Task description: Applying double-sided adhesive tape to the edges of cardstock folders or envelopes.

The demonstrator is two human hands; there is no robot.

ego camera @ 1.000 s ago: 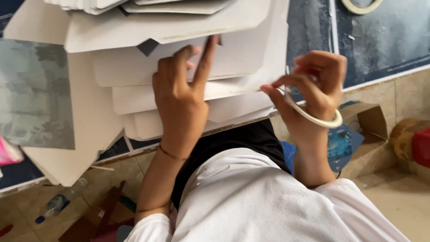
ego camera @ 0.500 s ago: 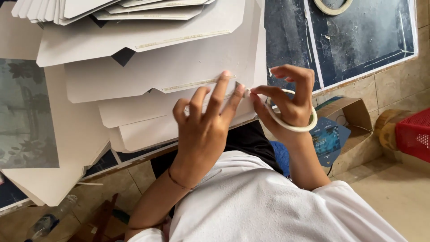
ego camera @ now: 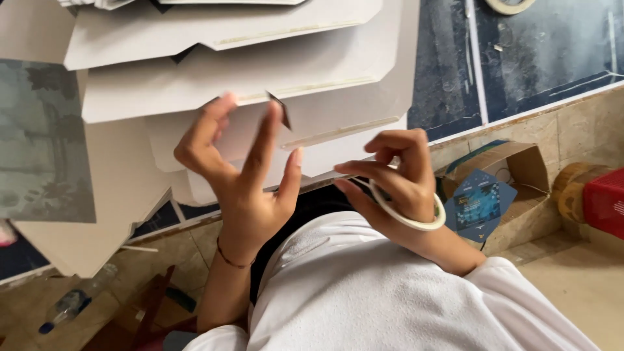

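Since half a second ago the left hand (ego camera: pixel 244 172) has lifted off the white card sheets (ego camera: pixel 227 71) stacked across the upper frame, its grip now spread and empty, while the right hand (ego camera: pixel 396 185) at centre right still pinches a tape strip, the tape roll (ego camera: pixel 416 218) ringing its wrist.

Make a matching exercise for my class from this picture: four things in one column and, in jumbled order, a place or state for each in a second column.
Things
1. tape roll
2. cardboard box
3. left hand
4. white card sheets

Places or states
A. overlapping in a stack on the work surface
B. fingers spread, over the sheets
C. worn round the right hand
D. open, on the floor at right

Pairs: 1-C, 2-D, 3-B, 4-A
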